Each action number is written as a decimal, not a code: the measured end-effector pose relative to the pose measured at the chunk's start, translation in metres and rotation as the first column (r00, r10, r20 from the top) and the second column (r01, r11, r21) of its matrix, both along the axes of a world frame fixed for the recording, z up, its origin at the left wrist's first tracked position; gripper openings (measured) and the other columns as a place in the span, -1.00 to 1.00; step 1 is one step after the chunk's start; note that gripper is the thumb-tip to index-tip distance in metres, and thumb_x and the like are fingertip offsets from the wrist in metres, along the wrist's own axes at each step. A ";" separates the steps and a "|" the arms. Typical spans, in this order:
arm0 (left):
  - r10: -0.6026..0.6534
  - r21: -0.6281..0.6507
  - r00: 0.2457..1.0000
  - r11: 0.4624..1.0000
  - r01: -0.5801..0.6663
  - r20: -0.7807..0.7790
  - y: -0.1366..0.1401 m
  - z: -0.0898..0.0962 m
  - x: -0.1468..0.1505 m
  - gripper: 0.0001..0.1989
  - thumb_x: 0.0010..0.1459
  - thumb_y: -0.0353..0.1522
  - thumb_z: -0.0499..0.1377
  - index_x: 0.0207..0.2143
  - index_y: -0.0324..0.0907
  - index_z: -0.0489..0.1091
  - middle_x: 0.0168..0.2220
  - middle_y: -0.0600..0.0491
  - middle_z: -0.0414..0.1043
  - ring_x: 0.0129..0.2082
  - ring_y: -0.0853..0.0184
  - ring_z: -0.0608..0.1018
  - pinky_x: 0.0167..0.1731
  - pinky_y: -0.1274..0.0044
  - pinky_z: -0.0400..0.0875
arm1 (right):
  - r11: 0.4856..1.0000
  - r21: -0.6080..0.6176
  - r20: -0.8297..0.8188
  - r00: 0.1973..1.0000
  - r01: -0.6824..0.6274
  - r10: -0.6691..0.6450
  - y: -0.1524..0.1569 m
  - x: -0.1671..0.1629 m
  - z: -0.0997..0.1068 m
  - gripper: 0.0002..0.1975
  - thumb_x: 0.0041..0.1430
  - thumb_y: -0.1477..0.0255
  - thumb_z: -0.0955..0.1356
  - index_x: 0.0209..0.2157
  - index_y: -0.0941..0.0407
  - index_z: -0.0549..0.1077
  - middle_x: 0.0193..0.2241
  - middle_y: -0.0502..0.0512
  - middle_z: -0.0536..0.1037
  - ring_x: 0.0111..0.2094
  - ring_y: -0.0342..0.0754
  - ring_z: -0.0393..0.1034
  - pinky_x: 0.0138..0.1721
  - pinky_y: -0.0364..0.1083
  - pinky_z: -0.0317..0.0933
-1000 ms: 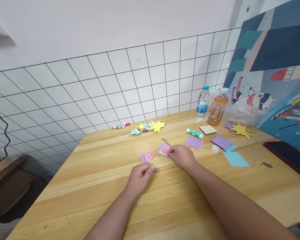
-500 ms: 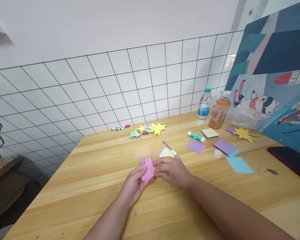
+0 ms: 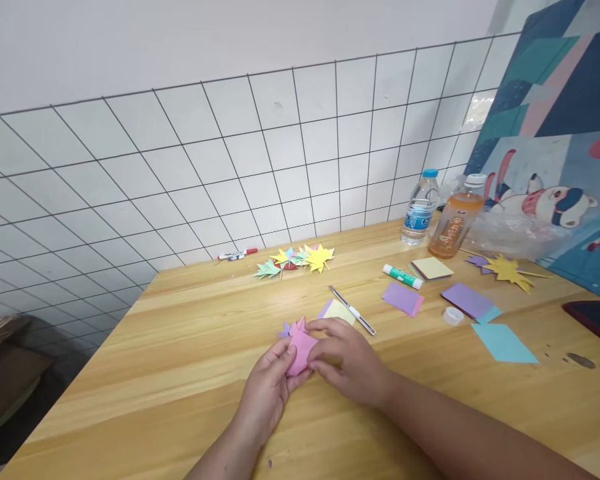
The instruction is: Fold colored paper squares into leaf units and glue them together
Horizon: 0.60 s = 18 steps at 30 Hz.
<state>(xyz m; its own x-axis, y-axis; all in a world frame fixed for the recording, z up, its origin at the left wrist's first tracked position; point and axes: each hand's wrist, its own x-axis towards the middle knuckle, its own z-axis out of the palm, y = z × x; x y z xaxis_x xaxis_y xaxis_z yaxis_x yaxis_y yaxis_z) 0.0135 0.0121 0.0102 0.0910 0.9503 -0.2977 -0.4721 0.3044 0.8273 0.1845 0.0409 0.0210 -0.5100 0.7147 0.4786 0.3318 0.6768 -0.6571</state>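
Between the thumb and fingers of my left hand (image 3: 267, 387) is a pink folded paper (image 3: 303, 352), its upper edge cut or folded into points. My right hand (image 3: 353, 363) pinches the right edge of that paper, thumb below and index finger above. Just behind the pink paper, a purple pointed paper piece (image 3: 284, 330) peeks out, mostly hidden. Beyond my right fingers lie a pale yellow paper sheet (image 3: 341, 311) with purple under it and a slim silver cutter knife (image 3: 353, 310).
Paper leaves (image 3: 319, 258) lie near the wall beside markers (image 3: 237, 254). To the right are a glue stick (image 3: 403, 276), purple sheets (image 3: 403, 297), a blue sheet (image 3: 505, 343), a white cap (image 3: 453, 316), a yellow paper leaf (image 3: 509, 269), a water bottle (image 3: 420, 210) and an orange drink bottle (image 3: 455, 223).
The camera view has shifted slightly, so items on the right sit farther right. My right fingers are bent more around the pink paper's edge; my left hand keeps its hold.
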 end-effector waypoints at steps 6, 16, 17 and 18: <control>-0.064 0.042 0.981 0.996 0.073 -0.186 -0.001 -0.012 0.001 -0.62 0.00 -0.16 0.24 -0.16 -0.15 0.42 -0.24 -0.05 0.51 -0.28 0.24 0.55 -0.32 0.48 0.45 | 0.855 -0.516 -0.181 0.969 0.050 -0.166 0.008 -0.004 -0.008 -0.90 0.07 0.41 0.32 -0.47 0.13 0.37 -0.37 0.06 0.49 -0.36 -0.12 0.38 -0.42 -0.19 0.25; -0.094 0.127 0.903 0.979 0.160 -0.419 -0.002 0.002 0.009 -0.62 -0.03 -0.17 0.25 -0.20 -0.20 0.42 -0.46 0.02 0.47 -0.46 0.37 0.48 -0.45 0.59 0.37 | 0.827 -0.562 -0.209 0.965 0.016 -0.161 0.009 -0.005 -0.011 -0.91 0.04 0.42 0.33 -0.48 0.14 0.37 -0.53 -0.01 0.46 -0.50 -0.17 0.33 -0.49 -0.21 0.20; -0.088 0.123 0.900 0.980 0.154 -0.427 -0.001 0.001 0.009 -0.62 -0.05 -0.17 0.26 -0.20 -0.20 0.42 -0.46 0.02 0.47 -0.47 0.37 0.47 -0.47 0.59 0.37 | 0.819 -0.574 -0.226 0.962 -0.003 -0.155 0.009 -0.005 -0.011 -0.91 0.05 0.42 0.33 -0.48 0.14 0.37 -0.52 0.00 0.47 -0.49 -0.16 0.36 -0.46 -0.20 0.22; -0.084 0.116 0.896 0.982 0.149 -0.436 -0.001 0.001 0.009 -0.62 -0.06 -0.17 0.26 -0.22 -0.21 0.43 -0.46 0.01 0.47 -0.48 0.36 0.48 -0.48 0.59 0.37 | 0.810 -0.586 -0.243 0.959 -0.023 -0.148 0.010 -0.005 -0.011 -0.91 0.05 0.41 0.33 -0.47 0.14 0.37 -0.51 0.01 0.48 -0.47 -0.15 0.38 -0.44 -0.19 0.24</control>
<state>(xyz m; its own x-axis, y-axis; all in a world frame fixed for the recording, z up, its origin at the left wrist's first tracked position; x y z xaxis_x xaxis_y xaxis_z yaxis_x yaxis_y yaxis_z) 0.0220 0.0109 0.0110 0.0984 0.9758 -0.1953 -0.0314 0.1992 0.9794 0.1792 0.0504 0.0097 -0.3701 0.9260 0.0753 0.1164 0.1266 -0.9851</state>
